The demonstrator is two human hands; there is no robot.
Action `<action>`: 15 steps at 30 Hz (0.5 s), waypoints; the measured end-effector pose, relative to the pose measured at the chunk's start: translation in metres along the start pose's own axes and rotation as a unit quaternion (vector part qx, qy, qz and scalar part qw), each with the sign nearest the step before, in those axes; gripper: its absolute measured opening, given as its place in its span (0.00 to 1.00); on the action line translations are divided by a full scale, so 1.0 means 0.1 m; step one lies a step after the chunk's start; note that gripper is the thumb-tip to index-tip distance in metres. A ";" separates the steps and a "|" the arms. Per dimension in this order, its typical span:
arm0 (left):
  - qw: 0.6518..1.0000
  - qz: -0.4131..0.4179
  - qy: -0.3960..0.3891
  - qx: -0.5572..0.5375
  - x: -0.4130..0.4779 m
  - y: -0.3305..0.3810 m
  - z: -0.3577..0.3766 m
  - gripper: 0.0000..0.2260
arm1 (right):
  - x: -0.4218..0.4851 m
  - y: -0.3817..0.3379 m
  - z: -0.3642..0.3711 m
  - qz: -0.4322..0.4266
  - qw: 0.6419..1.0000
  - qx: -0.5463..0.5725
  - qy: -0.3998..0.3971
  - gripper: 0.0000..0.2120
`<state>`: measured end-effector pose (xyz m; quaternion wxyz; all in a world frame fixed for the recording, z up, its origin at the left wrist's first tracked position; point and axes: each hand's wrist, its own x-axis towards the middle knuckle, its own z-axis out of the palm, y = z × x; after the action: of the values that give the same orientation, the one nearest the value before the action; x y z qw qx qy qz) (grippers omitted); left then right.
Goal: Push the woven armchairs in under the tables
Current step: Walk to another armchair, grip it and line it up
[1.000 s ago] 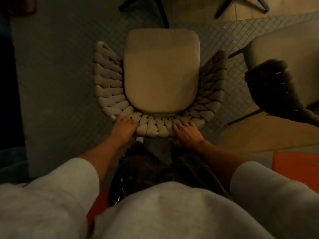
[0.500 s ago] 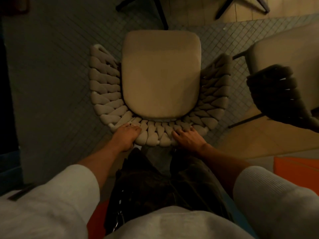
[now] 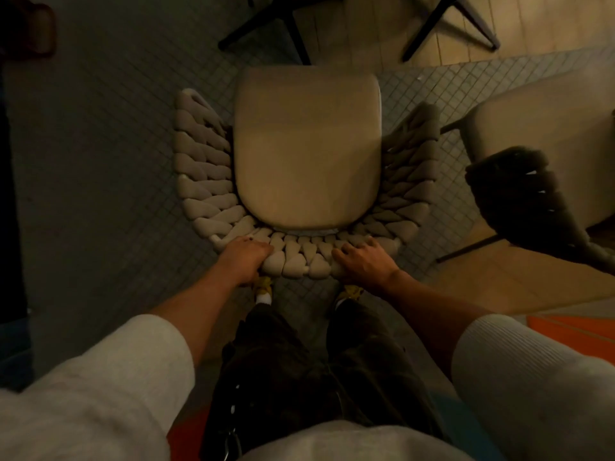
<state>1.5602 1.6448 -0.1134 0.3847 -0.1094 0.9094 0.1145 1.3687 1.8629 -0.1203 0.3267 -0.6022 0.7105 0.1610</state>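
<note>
Since the earlier frame the woven armchair (image 3: 306, 181) has slid slightly forward, away from the body. Left hand (image 3: 244, 257) is clenched over the woven back rail; right hand (image 3: 364, 262) lies flatter on it, fingers curled over the edge, so each grip grasps the chair. Ahead of the grip, dark desk legs (image 3: 266, 24) stand just beyond the seat front; the desk top is not visible, so the push seems barely begun. Right of the grip, a darker armchair (image 3: 532, 201) waits. Small-tiled floor (image 3: 100, 161) underfoot, dim room.
</note>
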 end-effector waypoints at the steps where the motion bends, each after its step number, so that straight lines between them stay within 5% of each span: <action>1: 1.000 0.000 -0.001 0.001 0.03 -0.01 -0.02 0.26 | 0.01 0.01 -0.02 0.000 1.000 -0.001 0.001 0.28; 15: 1.000 -0.008 -0.008 0.004 0.17 -0.11 -0.05 0.30 | 0.12 0.15 -0.09 -0.018 1.000 -0.019 0.010 0.26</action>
<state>1.5485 1.6312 -0.1234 0.3934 -0.1141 0.9057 0.1091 1.3516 1.8518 -0.1241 0.3112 -0.6225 0.6995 0.1624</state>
